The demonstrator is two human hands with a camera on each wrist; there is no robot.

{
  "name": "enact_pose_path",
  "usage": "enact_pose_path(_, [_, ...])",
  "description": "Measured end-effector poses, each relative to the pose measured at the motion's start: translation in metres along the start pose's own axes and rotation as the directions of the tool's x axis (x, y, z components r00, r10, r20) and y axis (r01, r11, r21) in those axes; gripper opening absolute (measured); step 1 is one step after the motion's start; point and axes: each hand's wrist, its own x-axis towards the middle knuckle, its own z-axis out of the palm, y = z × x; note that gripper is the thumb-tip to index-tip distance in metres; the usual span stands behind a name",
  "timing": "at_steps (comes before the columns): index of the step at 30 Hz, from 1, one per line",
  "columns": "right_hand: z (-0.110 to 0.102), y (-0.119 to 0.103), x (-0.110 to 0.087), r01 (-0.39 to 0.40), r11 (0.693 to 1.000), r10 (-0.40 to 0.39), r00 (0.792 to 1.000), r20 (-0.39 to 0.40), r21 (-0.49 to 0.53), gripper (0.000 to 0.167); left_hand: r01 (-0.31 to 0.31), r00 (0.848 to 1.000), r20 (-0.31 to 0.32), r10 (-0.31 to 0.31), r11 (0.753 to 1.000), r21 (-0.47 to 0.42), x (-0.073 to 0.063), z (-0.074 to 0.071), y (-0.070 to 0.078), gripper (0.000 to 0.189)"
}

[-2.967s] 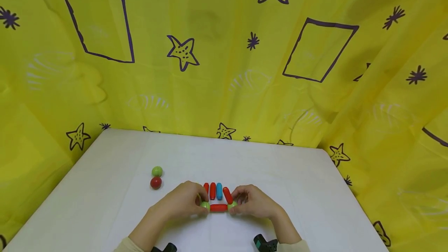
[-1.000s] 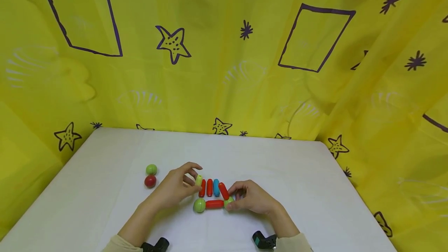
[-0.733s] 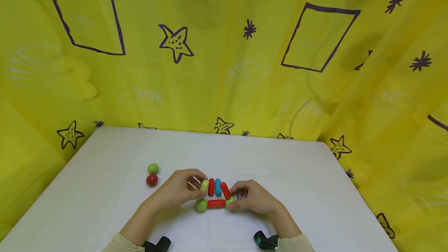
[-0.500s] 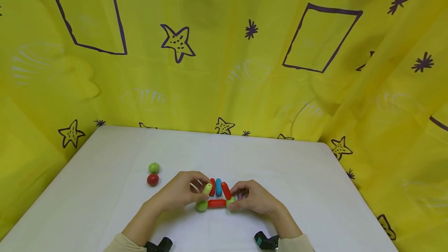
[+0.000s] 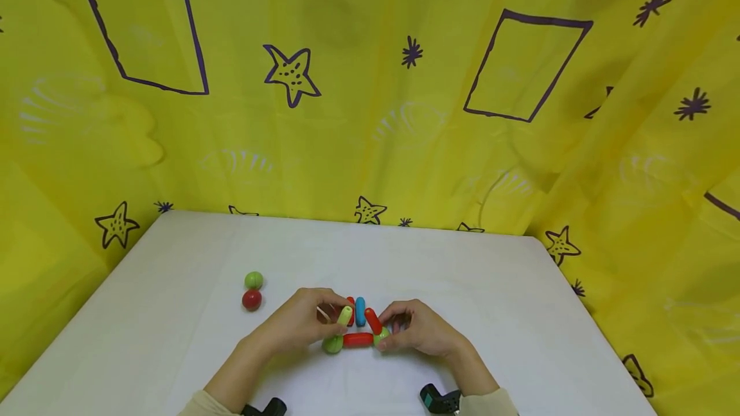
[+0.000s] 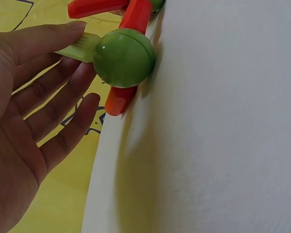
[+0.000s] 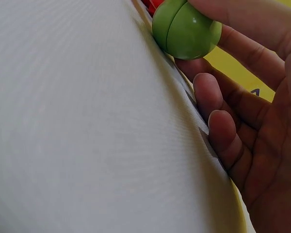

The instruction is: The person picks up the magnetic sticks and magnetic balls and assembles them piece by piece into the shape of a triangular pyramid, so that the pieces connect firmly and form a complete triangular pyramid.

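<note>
My left hand (image 5: 297, 321) pinches a pale yellow-green rod (image 5: 345, 316) between thumb and fingers, tilted upward. In the left wrist view the lower end of this rod (image 6: 82, 48) meets the left green ball (image 6: 124, 58). A red rod (image 5: 358, 339) lies on the table and joins that ball to the right green ball (image 5: 381, 336). My right hand (image 5: 424, 332) holds the right ball with thumb and fingers. From this ball a second red rod (image 5: 372, 321) leans up and leftward. The right wrist view shows the ball (image 7: 186, 31) under my thumb.
A blue rod (image 5: 360, 311) and a partly hidden red rod (image 5: 351, 303) lie just behind the joined pieces. Off to the left, a green ball (image 5: 254, 280) and a red ball (image 5: 251, 300) sit together on the white table (image 5: 439, 262). Yellow curtains surround the table.
My left hand let go of the left green ball, took the yellow-green rod from behind and brought it rightward onto that ball. My right hand has stayed at the right ball.
</note>
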Motion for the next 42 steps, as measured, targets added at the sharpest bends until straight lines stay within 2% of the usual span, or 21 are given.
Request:
enact_pose_path(11, [0.000, 0.004, 0.001, 0.004, 1.000, -0.004, 1.000, 0.013, -0.014, 0.029, -0.024, 0.999, 0.029, 0.024, 1.000, 0.013, -0.002, 0.004, 0.002, 0.031])
enact_pose_path(16, [0.001, 0.004, 0.001, 0.012, 1.000, -0.012, 1.000, 0.019, -0.018, 0.030, -0.008, 0.999, 0.037, 0.007, 1.000, 0.019, -0.003, 0.002, 0.000, 0.035])
enact_pose_path(20, [0.001, 0.003, 0.001, 0.025, 1.000, -0.024, 1.000, 0.016, -0.015, 0.031, -0.008, 1.000, 0.014, 0.007, 1.000, 0.015, -0.004, -0.001, -0.001, 0.037])
enact_pose_path(27, [-0.001, 0.001, 0.001, 0.001, 0.999, -0.001, 1.000, 0.007, -0.041, 0.031, -0.033, 0.999, -0.023, 0.033, 0.999, -0.015, -0.003, -0.005, -0.004, 0.034])
enact_pose_path(37, [-0.001, 0.000, 0.001, -0.001, 0.999, 0.001, 1.000, 0.001, -0.037, 0.030, 0.033, 0.993, -0.113, -0.028, 0.998, 0.049, -0.006, -0.018, -0.005, 0.029])
enact_pose_path(42, [-0.001, -0.001, 0.001, -0.009, 0.999, 0.009, 1.000, 0.000, -0.042, 0.029, 0.037, 0.988, -0.152, -0.027, 0.997, 0.062, -0.007, -0.023, -0.007, 0.024])
